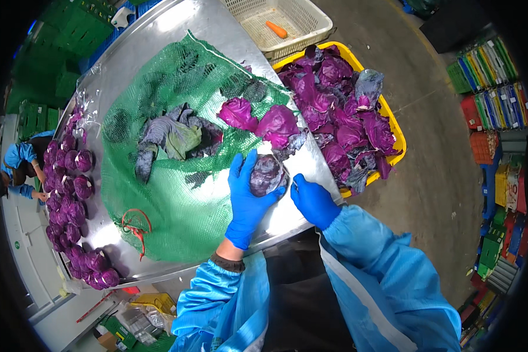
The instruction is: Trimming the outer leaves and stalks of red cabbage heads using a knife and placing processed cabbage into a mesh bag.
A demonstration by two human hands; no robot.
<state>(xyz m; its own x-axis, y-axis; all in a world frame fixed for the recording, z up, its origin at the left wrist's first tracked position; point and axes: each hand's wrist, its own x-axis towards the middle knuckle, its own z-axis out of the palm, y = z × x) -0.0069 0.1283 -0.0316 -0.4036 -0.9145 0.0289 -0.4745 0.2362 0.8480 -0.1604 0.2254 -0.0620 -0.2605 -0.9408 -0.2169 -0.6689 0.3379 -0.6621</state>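
Beyond held cabbage (266, 176), yellow crate (400, 120) of purple leaves (337, 108), basket (302, 40) with carrot (276, 29)

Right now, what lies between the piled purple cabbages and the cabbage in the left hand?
The head view shows, left to right: a strip of metal table, the spread green mesh bag with dark leaf pieces, then the left hand.

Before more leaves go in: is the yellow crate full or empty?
Full: in the yellow crate, heaped purple leaves hide the floor and reach the rim.
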